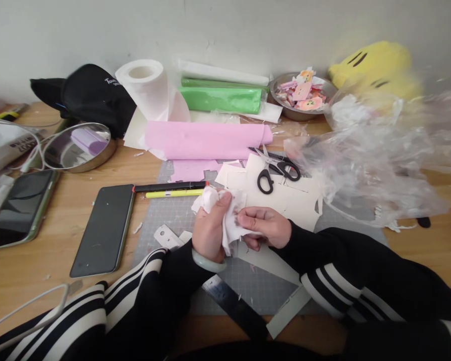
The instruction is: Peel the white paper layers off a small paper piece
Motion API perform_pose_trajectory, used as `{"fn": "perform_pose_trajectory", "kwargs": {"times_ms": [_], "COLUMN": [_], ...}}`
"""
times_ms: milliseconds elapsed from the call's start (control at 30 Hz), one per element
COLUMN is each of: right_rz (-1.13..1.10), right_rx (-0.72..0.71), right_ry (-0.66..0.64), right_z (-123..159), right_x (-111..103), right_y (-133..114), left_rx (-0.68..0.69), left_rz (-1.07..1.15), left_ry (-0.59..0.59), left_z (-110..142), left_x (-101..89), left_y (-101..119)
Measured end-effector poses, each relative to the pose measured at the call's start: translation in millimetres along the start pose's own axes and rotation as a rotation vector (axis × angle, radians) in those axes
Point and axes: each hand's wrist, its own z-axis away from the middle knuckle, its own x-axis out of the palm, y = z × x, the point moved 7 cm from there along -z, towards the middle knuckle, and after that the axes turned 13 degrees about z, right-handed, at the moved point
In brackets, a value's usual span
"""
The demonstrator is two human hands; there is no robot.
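My left hand [209, 231] is closed around a crumpled white tissue [232, 228], its thumb pressed on top. The fingers of my right hand [266, 226] pinch the right side of the same tissue. Both hands are above the grey cutting mat [221, 296]. Just beyond them, black-handled scissors [266, 181] lie on cream paper sheets [295, 198]. A black marker [169, 186] and a yellow pen [173, 193] lie beyond my left hand. A dark ruler [236, 308] rests on the mat nearer my body.
A phone [104, 228] lies left of the mat. Behind are a pink roll [206, 140], a tissue roll [141, 87], green packs [221, 99] and a metal bowl [300, 116] of paper pieces. Clear plastic bags [376, 155] spread at right. A round tin [83, 163] stands at left.
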Motion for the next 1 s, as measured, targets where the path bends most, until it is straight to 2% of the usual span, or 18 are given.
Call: {"fn": "perform_pose_trajectory", "kwargs": {"times_ms": [133,300,500,600,800,1000], "right_rz": [-0.164,-0.271,-0.380,-0.421,-0.472,-0.423], "right_rx": [-0.087,-0.122,-0.150,-0.151,-0.158,-0.166], "right_ry": [-0.073,-0.155,-0.204,-0.211,-0.230,-0.174], "right_z": [-0.3,0.2,-0.3,0.0,1.1,1.0], "right_x": [4.0,8.6,11.1,10.8,6.4,2.2], "right_y": [-4.1,-4.2,-1.9,-3.2,-12.5,-13.0], "left_rx": [-0.015,0.016,0.036,0.051,0.049,0.060], "left_rz": [0.000,-0.010,-0.012,-0.001,-0.014,-0.012], "left_ry": [0.001,-0.004,-0.068,-0.087,-0.050,-0.071], "left_z": [0.4,1.6,2.8,2.6,1.0,0.2], "left_x": [0.5,2.3,6.6,8.5,6.0,7.3], "left_y": [-1.9,0.6,1.4,2.3,3.4,3.8]}}
